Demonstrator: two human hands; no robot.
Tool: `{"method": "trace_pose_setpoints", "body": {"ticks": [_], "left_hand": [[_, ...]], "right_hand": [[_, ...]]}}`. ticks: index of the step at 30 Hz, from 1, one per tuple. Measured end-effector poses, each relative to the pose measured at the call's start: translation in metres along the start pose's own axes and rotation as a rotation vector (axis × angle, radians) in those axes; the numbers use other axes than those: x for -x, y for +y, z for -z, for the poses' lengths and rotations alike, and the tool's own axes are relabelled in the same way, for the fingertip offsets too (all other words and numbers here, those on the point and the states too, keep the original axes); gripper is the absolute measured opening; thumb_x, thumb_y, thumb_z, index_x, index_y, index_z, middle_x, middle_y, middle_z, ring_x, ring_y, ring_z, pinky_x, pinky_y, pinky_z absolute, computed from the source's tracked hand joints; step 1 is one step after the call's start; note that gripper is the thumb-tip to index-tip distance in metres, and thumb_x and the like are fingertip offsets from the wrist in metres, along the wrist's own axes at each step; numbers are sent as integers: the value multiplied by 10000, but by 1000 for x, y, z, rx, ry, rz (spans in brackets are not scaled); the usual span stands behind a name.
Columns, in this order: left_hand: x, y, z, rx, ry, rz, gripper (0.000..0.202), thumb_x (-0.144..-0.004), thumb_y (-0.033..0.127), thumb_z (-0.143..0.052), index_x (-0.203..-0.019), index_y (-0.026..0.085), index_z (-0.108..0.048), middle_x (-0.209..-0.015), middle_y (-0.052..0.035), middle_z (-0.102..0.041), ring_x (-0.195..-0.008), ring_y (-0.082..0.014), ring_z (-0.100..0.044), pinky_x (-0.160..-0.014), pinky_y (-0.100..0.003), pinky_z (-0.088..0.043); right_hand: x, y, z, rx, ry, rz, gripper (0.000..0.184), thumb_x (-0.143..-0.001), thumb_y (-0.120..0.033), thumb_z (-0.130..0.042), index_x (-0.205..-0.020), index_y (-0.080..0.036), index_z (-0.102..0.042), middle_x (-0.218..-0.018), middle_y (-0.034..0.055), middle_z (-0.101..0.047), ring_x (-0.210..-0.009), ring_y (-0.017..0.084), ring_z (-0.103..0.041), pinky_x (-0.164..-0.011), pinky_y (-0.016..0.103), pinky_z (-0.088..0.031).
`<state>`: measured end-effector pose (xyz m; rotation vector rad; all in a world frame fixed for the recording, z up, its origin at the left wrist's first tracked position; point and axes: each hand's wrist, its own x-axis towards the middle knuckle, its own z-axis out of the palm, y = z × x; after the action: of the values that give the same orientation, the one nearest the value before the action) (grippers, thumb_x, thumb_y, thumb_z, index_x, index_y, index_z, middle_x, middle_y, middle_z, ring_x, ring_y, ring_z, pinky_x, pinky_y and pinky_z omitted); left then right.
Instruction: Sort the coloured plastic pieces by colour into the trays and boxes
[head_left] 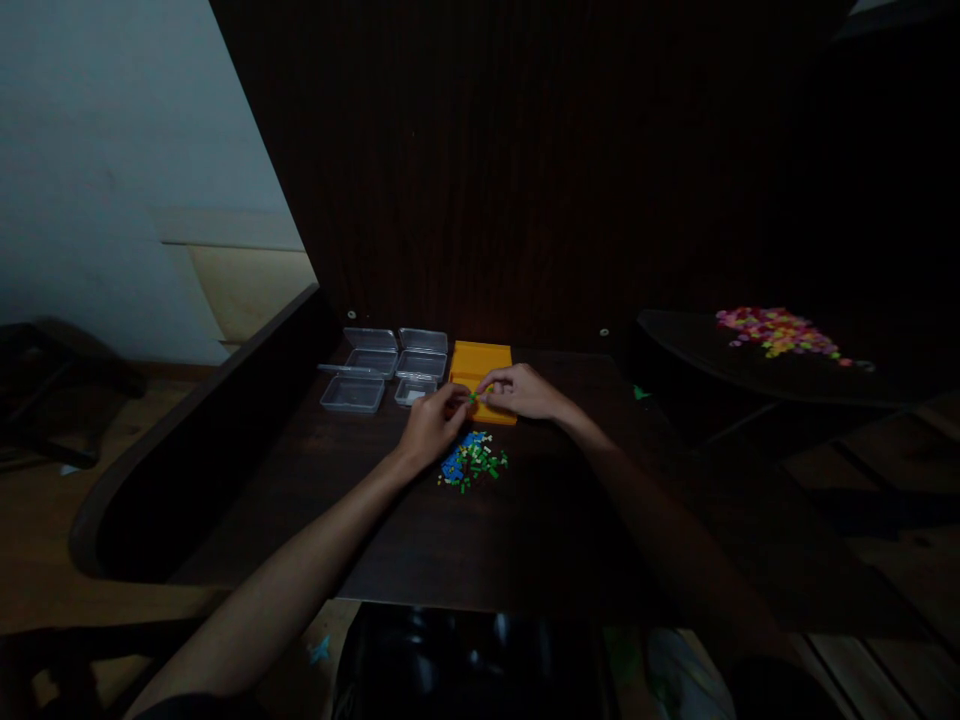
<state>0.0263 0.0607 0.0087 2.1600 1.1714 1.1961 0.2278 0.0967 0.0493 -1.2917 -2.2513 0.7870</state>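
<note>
Green piece (473,398), one, at the clock's centre, above the yellow tray; too small to tell whether single or joined. Left hand (431,425), one, at 7 o'clock, its fingers pinching the piece; right hand (529,392), one, at 3 o'clock, its fingers drawn together at the piece's far side, though whether they gripped it could not be told. The two-sided hold presumably steadied so small an item. Yellow tray (482,356), one, lay beneath, probably as a catching surface. Bricks (476,462), one loose heap, blue, green and white, too many to count, lay at 6 o'clock on the bench (540,560), seemingly kept within easy reach. Clear boxes (352,408), four, stood at 10 o'clock, lids raised on at least two, apparently for ready access. Pink-and-yellow pile (780,335), one, pieces uncounted, lay well apart at 2 o'clock.
</note>
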Motion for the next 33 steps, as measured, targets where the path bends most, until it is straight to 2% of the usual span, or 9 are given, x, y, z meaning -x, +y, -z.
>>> {"method": "trace_pose_setpoints", "body": {"ticks": [3, 6, 11, 14, 21, 27, 33], "left_hand": [[-1, 1, 0, 112, 88, 63, 119, -843, 197, -640, -961, 182, -644, -896, -41, -755, -824, -171, -731, -772, -289, -582], [-1, 1, 0, 221, 126, 127, 137, -811, 204, -679, -936, 173, -631, -887, -50, -754, -828, -182, -740, -763, -292, -579], [-3, -1, -3, 393, 152, 213, 205, -751, 235, -739, -896, 166, -611, -848, -54, -753, -823, -194, -743, -764, -310, -580], [-5, -5, -5, 494, 160, 269, 270, -714, 279, -774, -878, 159, -596, -814, -52, -749, -809, -197, -743, -759, -318, -585], [-8, -8, -6, 638, 159, 338, 387, -636, 310, -833, -875, 161, -567, -784, -44, -753, -779, -192, -740, -779, -353, -594], [-8, -5, -5, 705, 139, 364, 378, -634, 257, -824, -902, 159, -577, -787, -38, -763, -790, -200, -745, -814, -382, -595], [-8, -5, -4, 770, 79, 406, 418, -668, 219, -799, -1012, 155, -571, -897, -89, -776, -902, -230, -747, -904, -416, -567]], "right_hand": [[7, -5, -5, -36, 27, 74, 263, -833, -283, -637, -1006, -126, -757, -610, -40, -548, -557, 84, -431, -544, 191, -325], [11, -8, -9, 14, 85, 113, 257, -863, -289, -634, -1019, -134, -766, -626, -22, -591, -554, 84, -450, -537, 188, -326], [13, -13, -11, 134, 135, 205, 202, -907, -239, -611, -1009, -173, -773, -800, 28, -730, -654, 111, -594, -629, 197, -416], [14, -16, -9, 178, 123, 262, 191, -925, -233, -603, -1011, -188, -767, -924, 53, -760, -773, 142, -667, -717, 219, -461], [14, -19, -5, 178, 103, 251, 204, -953, -246, -573, -1039, -206, -754, -1024, 49, -754, -905, 164, -683, -845, 251, -482], [15, -21, -6, 192, 121, 246, 203, -951, -218, -563, -1031, -191, -748, -1031, 60, -753, -920, 171, -686, -852, 257, -486], [13, -19, -8, 362, 106, 190, 233, -975, -204, -515, -1078, -165, -721, -1083, 90, -739, -962, 183, -679, -860, 249, -459]]}}
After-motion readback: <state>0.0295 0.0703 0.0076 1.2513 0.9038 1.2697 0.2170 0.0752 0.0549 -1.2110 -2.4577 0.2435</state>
